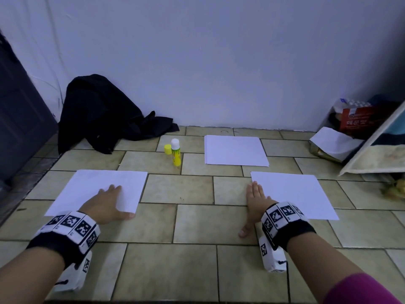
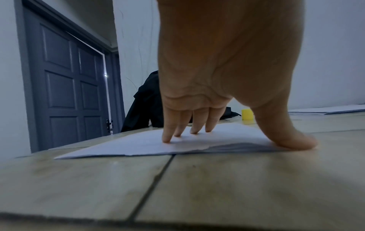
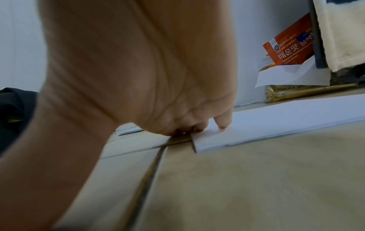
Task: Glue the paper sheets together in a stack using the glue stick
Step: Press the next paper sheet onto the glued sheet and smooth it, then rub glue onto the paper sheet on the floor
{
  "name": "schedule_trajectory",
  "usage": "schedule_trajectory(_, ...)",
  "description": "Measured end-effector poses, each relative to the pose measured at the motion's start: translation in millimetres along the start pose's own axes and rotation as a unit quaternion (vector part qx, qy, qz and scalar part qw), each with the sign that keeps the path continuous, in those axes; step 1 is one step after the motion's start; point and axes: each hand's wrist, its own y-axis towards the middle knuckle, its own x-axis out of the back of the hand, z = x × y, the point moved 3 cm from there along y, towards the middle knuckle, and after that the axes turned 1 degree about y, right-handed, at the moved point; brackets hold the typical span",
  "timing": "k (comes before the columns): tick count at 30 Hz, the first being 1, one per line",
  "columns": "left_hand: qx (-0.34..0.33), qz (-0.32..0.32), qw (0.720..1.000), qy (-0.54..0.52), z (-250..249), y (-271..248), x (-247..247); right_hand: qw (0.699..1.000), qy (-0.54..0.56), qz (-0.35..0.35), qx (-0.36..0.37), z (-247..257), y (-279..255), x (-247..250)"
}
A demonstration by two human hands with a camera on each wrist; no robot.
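Observation:
Two single white sheets lie on the tiled floor. My left hand (image 1: pixel 111 201) rests flat on the left sheet (image 1: pixel 94 185); its straight fingers (image 2: pixel 177 132) press the paper (image 2: pixel 138 145) and the thumb touches the near right corner. My right hand (image 1: pixel 252 205) lies flat beside the left edge of the right sheet (image 1: pixel 293 194), with its fingertips (image 3: pixel 222 123) touching that edge (image 3: pixel 276 125). A stack of white sheets (image 1: pixel 235 153) lies farther back. An uncapped yellow glue stick (image 1: pixel 176 153) stands left of the stack, next to its yellow cap (image 1: pixel 167 149).
A black garment (image 1: pixel 103 113) is heaped against the wall at the back left, beside a grey door (image 1: pixel 19 117). At the back right are packets and a red box (image 1: pixel 359 119), a loose paper (image 1: pixel 333 141) and a leaning board (image 1: pixel 377 154).

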Motion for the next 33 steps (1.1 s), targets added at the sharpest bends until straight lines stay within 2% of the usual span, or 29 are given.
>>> schedule_trajectory(7,-0.002,0.002,0.999,0.036,5,1,12,1.000,0.007,0.008,0.004,-1,1,1)
schedule_trajectory(9,-0.005,-0.047,0.999,0.022,9,2,20,1.000,0.008,0.009,0.007,-1,-1,1)
schedule_trajectory(11,-0.002,-0.126,0.992,0.014,6,-5,35,1.000,0.010,0.009,0.008,-1,-2,1)
schedule_trajectory(13,0.009,-0.188,0.980,0.060,-11,-19,52,1.000,0.010,0.007,0.010,-2,-3,2)
schedule_trajectory(15,-0.002,-0.214,0.970,0.114,-43,-39,66,1.000,0.011,0.007,0.011,-1,-3,2)
schedule_trajectory(18,-0.057,-0.170,0.973,0.142,-107,-68,62,1.000,0.011,0.008,0.011,-1,-3,2)
schedule_trajectory(20,-0.115,-0.131,0.973,0.151,-151,-77,42,1.000,0.012,0.010,0.010,0,-3,3)
schedule_trajectory(24,-0.195,-0.041,0.969,0.149,-210,-71,-2,1.000,0.009,0.004,0.005,0,-1,3)
schedule_trajectory(27,-0.225,0.004,0.962,0.157,-227,-66,-19,1.000,-0.002,0.003,-0.001,1,1,4)
schedule_trajectory(33,-0.293,0.019,0.939,0.179,-212,-46,-15,1.000,-0.015,-0.015,0.008,1,2,27)
